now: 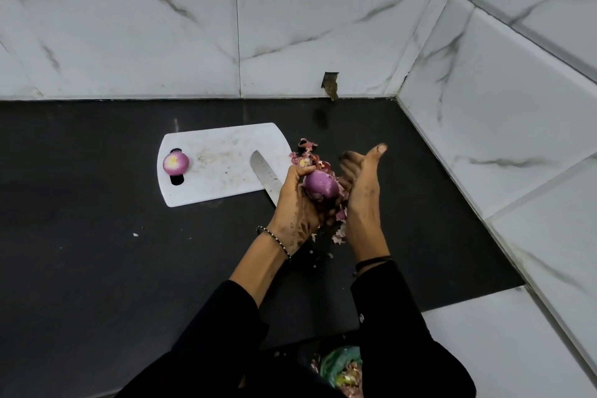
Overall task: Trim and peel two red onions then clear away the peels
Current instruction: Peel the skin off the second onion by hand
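At six o'clock, nearest me and below my wrists, a green bag [339, 362] of scraps sits open, I'd guess so the peels can be swept straight in. Above it my left hand [297, 207] curls its fingers round the second onion [321, 186], holding it off the counter so loose skin drops clear. My right hand [361, 194], at three o'clock from the onion, has its fingers straight and loosely together, thumb pointing away. It pinches nothing I can make out, and I cannot tell whether it touches the onion. The peels [308, 152] lie heaped under and just beyond my hands, off the board, which keeps the cutting space clean. At ten o'clock the knife [266, 176] lies idle with its blade on the cutting board [223, 142], since peeling wants both hands. At nine o'clock the first onion [175, 163] sits peeled by the board's handle slot. The counter [97, 236] is dark and matt. Beyond it marbled white tiles [290, 26] meet in a corner at one o'clock, with a small hole [331, 86] low down.
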